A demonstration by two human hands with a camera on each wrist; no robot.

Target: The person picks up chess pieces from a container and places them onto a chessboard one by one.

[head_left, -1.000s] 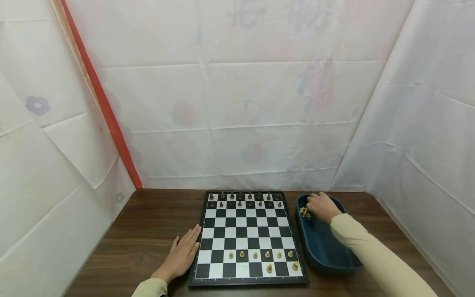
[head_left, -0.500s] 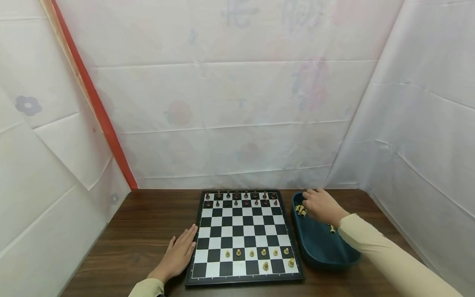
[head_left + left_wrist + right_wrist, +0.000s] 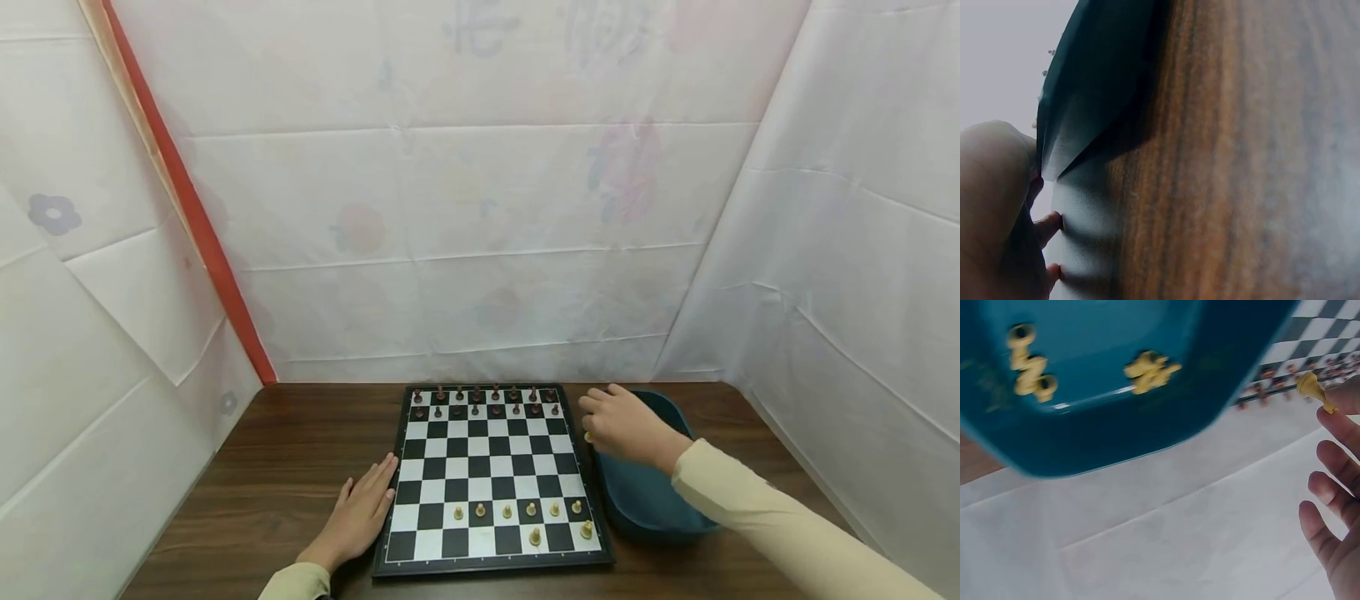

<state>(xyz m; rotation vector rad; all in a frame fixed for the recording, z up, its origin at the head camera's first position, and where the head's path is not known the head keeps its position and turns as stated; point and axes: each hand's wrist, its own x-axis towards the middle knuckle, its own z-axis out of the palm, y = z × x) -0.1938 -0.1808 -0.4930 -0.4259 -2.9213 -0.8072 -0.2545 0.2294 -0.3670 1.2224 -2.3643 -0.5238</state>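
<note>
My right hand [image 3: 628, 425] is above the left rim of the blue tray [image 3: 651, 500]; its thumb and index finger pinch a yellow chess piece [image 3: 1311, 387], with the other fingers spread. My left hand [image 3: 358, 515] lies with fingers extended against the left edge of the chessboard [image 3: 491, 569]. In the left wrist view, fingertips [image 3: 1052, 224] touch the board's side. Yellow pieces stand on the near rows, one at the near right [image 3: 587, 529] among them. Two rows of dark red pieces [image 3: 475, 410] line the far side.
Several yellow pieces lie in the tray [image 3: 1104, 447], in two groups [image 3: 1030, 365] in the right wrist view. The wooden table [image 3: 300, 450] holds board and tray. White sheeting [image 3: 465, 308] hangs behind and at both sides, with a red strip [image 3: 217, 267] at the left.
My right hand has come up and left out of the tray toward the board, with a yellow piece now showing at its fingertips. My left hand keeps its place against the board.
</note>
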